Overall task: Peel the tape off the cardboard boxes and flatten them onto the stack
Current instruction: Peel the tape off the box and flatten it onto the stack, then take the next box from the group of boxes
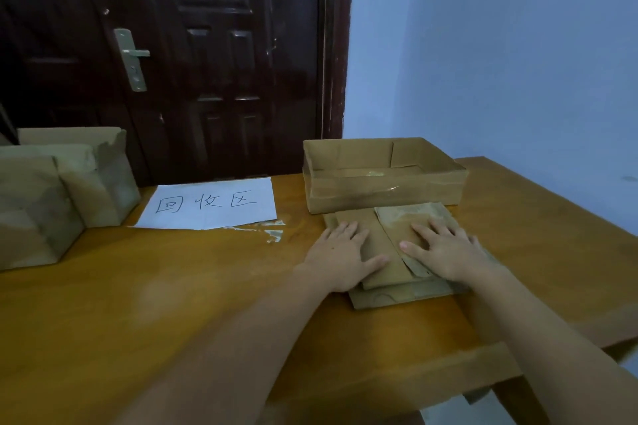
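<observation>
A flattened cardboard box (386,248) lies on a low stack of flat cardboard (383,298) at the middle right of the wooden table (172,286). My left hand (340,257) presses flat on its left half with straight, spread fingers. On its right half my right hand (448,248) presses the same way. Just behind the stack stands an open, shallow cardboard box (385,186) with shiny tape along its front wall. At the far left are several upright cardboard boxes (58,190), partly cut off by the frame.
A white sheet of paper (210,203) with handwritten characters lies at the back middle, with torn tape scraps (274,235) beside it. A dark door (207,55) stands behind the table and a pale blue wall (500,62) to the right. The table's right edge runs close to the stack.
</observation>
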Demonstrator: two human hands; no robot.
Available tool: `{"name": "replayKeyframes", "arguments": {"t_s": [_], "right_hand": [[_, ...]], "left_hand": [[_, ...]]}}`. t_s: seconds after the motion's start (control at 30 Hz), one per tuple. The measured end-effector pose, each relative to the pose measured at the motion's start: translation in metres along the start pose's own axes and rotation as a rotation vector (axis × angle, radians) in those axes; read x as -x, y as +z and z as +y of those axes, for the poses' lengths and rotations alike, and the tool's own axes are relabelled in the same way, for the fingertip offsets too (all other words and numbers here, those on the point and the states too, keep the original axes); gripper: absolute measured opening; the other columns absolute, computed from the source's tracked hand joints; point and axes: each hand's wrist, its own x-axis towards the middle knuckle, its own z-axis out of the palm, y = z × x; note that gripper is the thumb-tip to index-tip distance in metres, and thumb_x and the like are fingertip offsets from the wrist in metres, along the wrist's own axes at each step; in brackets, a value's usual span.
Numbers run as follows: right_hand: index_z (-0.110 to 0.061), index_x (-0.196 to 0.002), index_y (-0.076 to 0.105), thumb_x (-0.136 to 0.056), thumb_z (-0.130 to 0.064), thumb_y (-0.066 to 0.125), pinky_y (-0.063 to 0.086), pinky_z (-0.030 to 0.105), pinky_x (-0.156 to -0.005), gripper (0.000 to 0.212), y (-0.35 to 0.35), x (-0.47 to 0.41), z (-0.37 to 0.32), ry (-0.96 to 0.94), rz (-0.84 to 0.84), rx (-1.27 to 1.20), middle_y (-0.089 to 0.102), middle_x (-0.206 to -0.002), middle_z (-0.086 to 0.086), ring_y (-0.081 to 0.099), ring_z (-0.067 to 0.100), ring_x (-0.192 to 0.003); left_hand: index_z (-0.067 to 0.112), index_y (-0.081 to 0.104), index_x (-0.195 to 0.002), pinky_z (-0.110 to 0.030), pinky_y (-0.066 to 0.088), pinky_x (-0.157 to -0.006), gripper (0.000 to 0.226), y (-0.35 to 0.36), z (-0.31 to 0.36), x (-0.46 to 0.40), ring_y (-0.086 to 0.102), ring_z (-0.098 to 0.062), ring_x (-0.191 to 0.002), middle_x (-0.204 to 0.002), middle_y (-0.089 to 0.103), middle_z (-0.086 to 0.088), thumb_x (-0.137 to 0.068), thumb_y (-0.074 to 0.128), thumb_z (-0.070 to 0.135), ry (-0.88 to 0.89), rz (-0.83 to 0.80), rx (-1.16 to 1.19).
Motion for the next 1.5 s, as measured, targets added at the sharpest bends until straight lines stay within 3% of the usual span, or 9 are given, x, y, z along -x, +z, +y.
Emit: {"name": "replayKeyframes", "arguments": {"t_s": [0.17, 0.27, 0.37, 0.5, 0.63, 0.83, 1.03, 1.23, 1.5], "right_hand": [[-0.041, -0.157, 0.024, -0.093, -0.076, 0.038, 0.022, 0.061, -0.118, 0.074, -0.031, 0.003, -0.020, 0.013, -0.060, 0.163, 0.017, -0.168, 0.003, 0.022, 0.032, -0.151], [-0.034, -0.152, 0.034, -0.098, -0.055, 0.049, 0.035, 0.051, -0.114, 0.060, -0.052, 0.007, -0.067, -0.112, 0.119, 0.325, 0.036, -0.159, 0.004, 0.044, 0.028, -0.139], [-0.031, -0.146, 0.046, -0.098, -0.043, 0.055, 0.048, 0.037, -0.102, 0.051, -0.066, 0.014, -0.150, -0.341, 0.280, 0.265, 0.054, -0.141, -0.001, 0.058, 0.020, -0.120], [-0.030, -0.156, 0.036, -0.098, -0.049, 0.059, 0.034, 0.034, -0.115, 0.065, -0.060, 0.030, -0.269, -0.734, 0.249, 0.022, 0.032, -0.162, -0.006, 0.035, 0.016, -0.146], [-0.032, -0.159, 0.027, -0.099, -0.052, 0.057, 0.023, 0.034, -0.123, 0.070, -0.040, 0.044, -0.374, -0.924, 0.162, -0.127, 0.023, -0.166, -0.008, 0.022, 0.013, -0.152], [-0.023, -0.162, 0.020, -0.100, -0.050, 0.054, 0.022, 0.042, -0.124, 0.075, -0.022, 0.039, -0.499, -1.065, 0.179, -0.127, 0.019, -0.168, 0.000, 0.018, 0.017, -0.154], [-0.015, -0.162, 0.019, -0.104, -0.034, 0.052, 0.014, 0.035, -0.126, 0.069, -0.022, 0.024, -0.594, -1.077, 0.248, -0.146, 0.019, -0.168, 0.004, 0.015, 0.020, -0.155], [-0.028, -0.146, 0.052, -0.106, -0.026, 0.046, 0.047, 0.036, -0.101, 0.040, -0.012, 0.028, -0.614, -1.062, 0.271, -0.253, 0.060, -0.140, 0.003, 0.059, 0.025, -0.123], [-0.026, -0.148, 0.052, -0.107, -0.026, 0.048, 0.036, 0.034, -0.116, 0.041, -0.001, 0.048, -0.550, -1.145, 0.282, -0.344, 0.049, -0.153, -0.006, 0.045, 0.016, -0.141]], "left_hand": [[0.026, 0.024, -0.163, -0.031, -0.001, -0.116, 0.079, -0.027, -0.064, 0.058, 0.013, -0.017, -0.157, -0.171, 0.019, 0.004, -0.100, 0.032, 0.074, -0.023, 0.131, -0.061], [0.029, 0.026, -0.162, -0.030, 0.001, -0.116, 0.075, -0.052, -0.112, 0.106, 0.016, -0.017, -0.157, -0.171, 0.019, 0.007, -0.101, 0.039, 0.069, -0.138, 0.242, -0.079], [0.022, 0.026, -0.163, -0.031, 0.006, -0.123, 0.074, -0.083, -0.158, 0.152, 0.017, -0.018, -0.156, -0.171, 0.021, 0.002, -0.103, 0.038, 0.065, -0.226, 0.290, -0.130], [0.022, 0.029, -0.162, -0.037, 0.020, -0.124, 0.075, -0.113, -0.213, 0.210, 0.025, -0.020, -0.154, -0.169, 0.027, 0.001, -0.102, 0.043, 0.066, -0.387, 0.350, -0.184], [0.024, 0.032, -0.160, -0.036, 0.018, -0.124, 0.073, -0.133, -0.259, 0.263, 0.025, -0.020, -0.154, -0.168, 0.029, 0.001, -0.101, 0.044, 0.066, -0.502, 0.396, -0.215], [0.020, 0.020, -0.164, -0.037, 0.009, -0.127, 0.076, -0.157, -0.323, 0.322, 0.014, -0.021, -0.158, -0.172, 0.017, -0.002, -0.104, 0.038, 0.063, -0.578, 0.369, -0.317], [0.014, 0.006, -0.166, -0.035, -0.001, -0.127, 0.080, -0.183, -0.366, 0.327, 0.000, -0.019, -0.159, -0.173, 0.002, -0.005, -0.106, 0.034, 0.060, -0.560, 0.351, -0.420], [0.014, 0.009, -0.166, -0.032, -0.007, -0.121, 0.079, -0.192, -0.385, 0.323, 0.001, -0.019, -0.159, -0.173, 0.006, -0.005, -0.105, 0.036, 0.058, -0.537, 0.367, -0.428], [0.018, 0.021, -0.164, -0.036, 0.017, -0.125, 0.084, -0.200, -0.370, 0.341, 0.022, -0.021, -0.155, -0.170, 0.023, -0.003, -0.100, 0.038, 0.070, -0.585, 0.272, -0.354]]}}
